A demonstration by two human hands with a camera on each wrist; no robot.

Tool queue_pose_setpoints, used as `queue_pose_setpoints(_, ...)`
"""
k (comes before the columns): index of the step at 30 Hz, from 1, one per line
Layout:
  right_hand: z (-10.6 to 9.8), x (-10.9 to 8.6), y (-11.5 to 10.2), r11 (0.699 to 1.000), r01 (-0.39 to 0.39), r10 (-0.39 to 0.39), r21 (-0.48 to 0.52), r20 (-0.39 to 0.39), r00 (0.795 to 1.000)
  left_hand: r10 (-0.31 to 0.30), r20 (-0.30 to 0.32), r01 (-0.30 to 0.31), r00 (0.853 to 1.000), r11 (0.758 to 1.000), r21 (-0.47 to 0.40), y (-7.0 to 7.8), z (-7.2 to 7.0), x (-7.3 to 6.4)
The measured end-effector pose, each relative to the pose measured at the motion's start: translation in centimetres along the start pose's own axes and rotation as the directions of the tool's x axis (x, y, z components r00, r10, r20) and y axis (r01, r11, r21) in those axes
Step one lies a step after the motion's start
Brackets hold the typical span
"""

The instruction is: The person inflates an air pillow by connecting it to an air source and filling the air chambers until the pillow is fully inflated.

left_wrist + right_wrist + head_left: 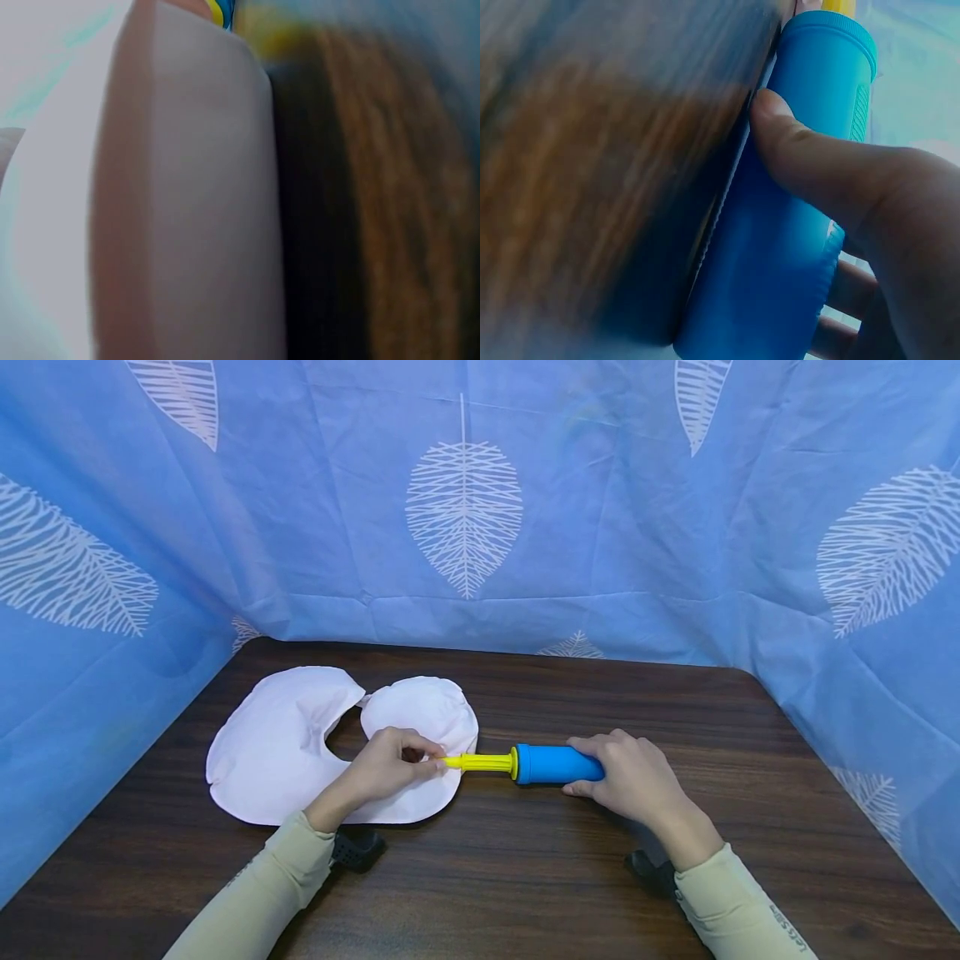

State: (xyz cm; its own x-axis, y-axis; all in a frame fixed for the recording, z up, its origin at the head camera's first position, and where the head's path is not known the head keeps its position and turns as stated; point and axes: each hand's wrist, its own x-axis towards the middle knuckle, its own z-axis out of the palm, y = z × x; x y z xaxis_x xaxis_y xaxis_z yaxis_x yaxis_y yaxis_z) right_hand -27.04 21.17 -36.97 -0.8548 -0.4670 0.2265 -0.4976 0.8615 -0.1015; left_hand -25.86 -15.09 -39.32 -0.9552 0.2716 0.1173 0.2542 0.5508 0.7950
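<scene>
The blue pump (551,765) lies level at the table's middle, its yellow nozzle (487,763) pointing left across the edge of the white cushion (258,756); my right hand (637,777) wraps round the pump's barrel, my left hand (386,766) pinches the nozzle's tip over the cushion, and a blue leaf-patterned curtain (600,543) hangs behind the dark table (517,885)

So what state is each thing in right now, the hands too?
White cushion: on the table, looks puffed, creased in places.
Blue pump: held sideways.
Yellow nozzle: joined to the pump; whether plugged into the cushion, unclear.
Left hand: pinching the nozzle.
Right hand: gripping the pump.
Blue curtain: hanging, wrinkled.
</scene>
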Motion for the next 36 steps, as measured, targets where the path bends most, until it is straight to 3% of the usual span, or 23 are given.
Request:
queue_pose_setpoints(11,-0.6,-0.2,1.2,0.997,-0.076,0.077,-0.006,0.034,0.996,0.006,0.004,-0.006,1.0,1.0,-0.012,0.4,0.2,0.0)
queue_pose_setpoints(24,-2.2,-1.8,7.4,0.968,-0.246,0.236,0.057,0.145,0.961,-0.002,0.0,0.002,1.0,1.0,-0.014,0.5,0.3,0.0)
queue_pose_setpoints(36,-2.6,-1.6,7.3,0.963,-0.265,0.255,0.046,0.157,0.954,0.004,-0.002,-0.004,1.0,1.0,0.004,0.3,0.0,-0.1)
